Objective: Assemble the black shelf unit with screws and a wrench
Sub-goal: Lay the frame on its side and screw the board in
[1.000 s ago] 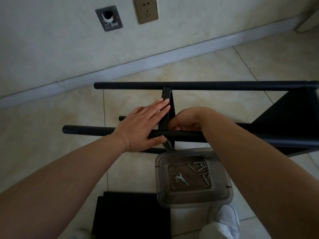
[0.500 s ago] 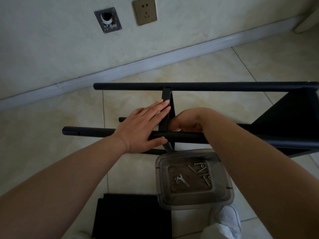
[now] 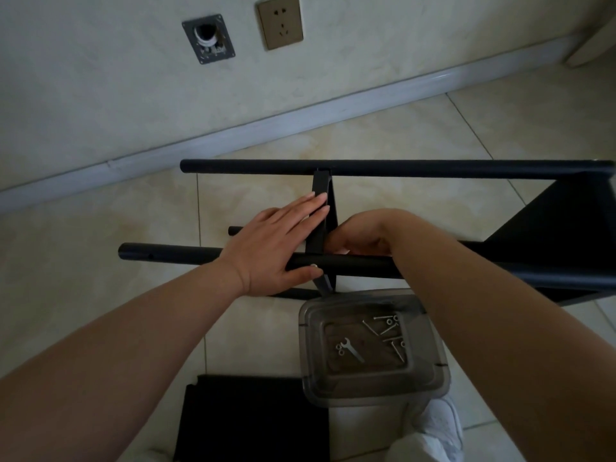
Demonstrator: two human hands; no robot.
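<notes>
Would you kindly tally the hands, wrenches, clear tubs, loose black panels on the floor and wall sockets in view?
hands: 2 (left hand, right hand)
wrench: 1
clear tub: 1
loose black panel: 1
wall socket: 1
Total: 6

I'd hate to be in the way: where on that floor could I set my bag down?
Bare tile lies left of the near pole's end, and more lies between the far pole and the skirting board. It is crowded by the clear tub holding screws and a wrench, the loose black panel and both hands.
</notes>
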